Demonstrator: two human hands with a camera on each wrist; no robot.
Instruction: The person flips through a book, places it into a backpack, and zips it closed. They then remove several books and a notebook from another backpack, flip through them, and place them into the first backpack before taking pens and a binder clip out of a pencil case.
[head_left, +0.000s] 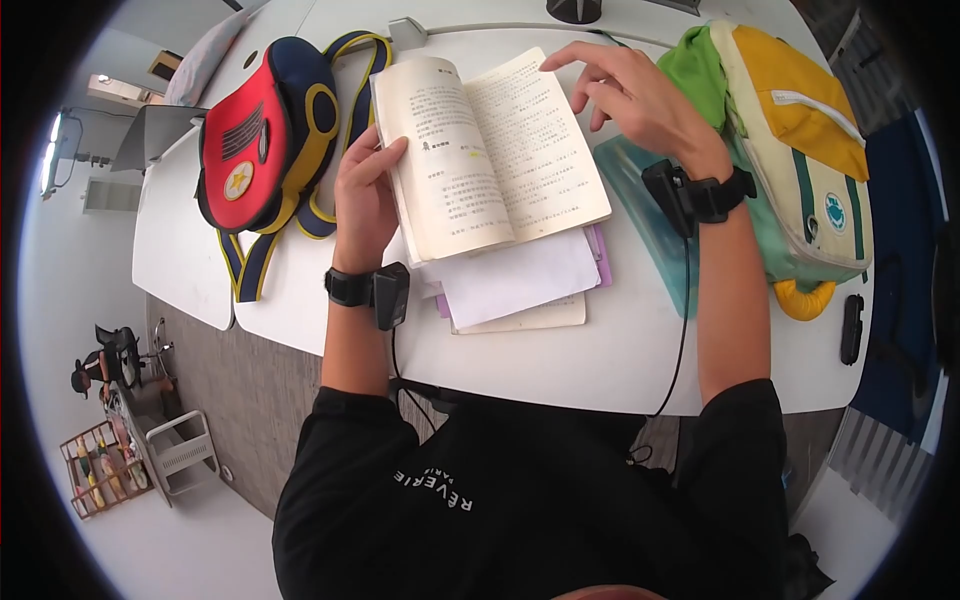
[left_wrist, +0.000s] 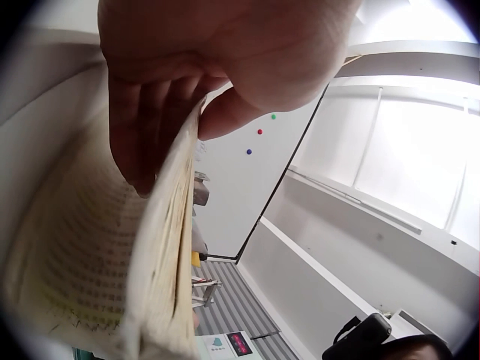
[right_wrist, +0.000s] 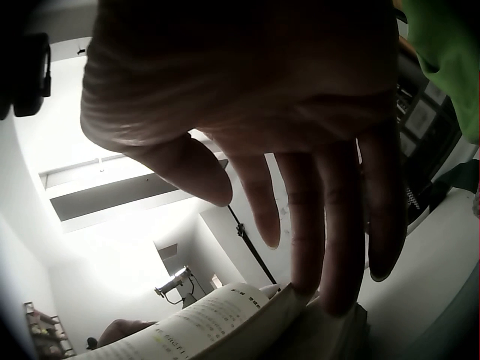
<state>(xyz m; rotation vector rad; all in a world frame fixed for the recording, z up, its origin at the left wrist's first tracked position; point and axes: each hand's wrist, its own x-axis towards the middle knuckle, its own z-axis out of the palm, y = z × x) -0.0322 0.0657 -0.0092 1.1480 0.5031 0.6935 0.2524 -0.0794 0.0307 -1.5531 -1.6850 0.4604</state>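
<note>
A thick paperback book [head_left: 500, 165] with printed text is spread wide above a stack of papers. My left hand [head_left: 368, 190] grips its left edge, thumb over the page and fingers behind the cover; the left wrist view shows the page block [left_wrist: 161, 255] between thumb and fingers. A short yellow highlight marks the left page. At the upper right corner of the right page, my right hand [head_left: 640, 100] hovers with its index fingertip right at the paper's edge. In the right wrist view its fingers [right_wrist: 341, 225] extend loosely downward over the pages [right_wrist: 202, 322].
Under the book lie white sheets [head_left: 525, 285] and a purple folder [head_left: 604, 255]. A teal plastic folder [head_left: 650, 215] is beside them. A red and navy backpack [head_left: 262, 140] sits left, a cream, green and yellow backpack [head_left: 800, 150] right. A black object [head_left: 852, 328] lies near the table's right edge.
</note>
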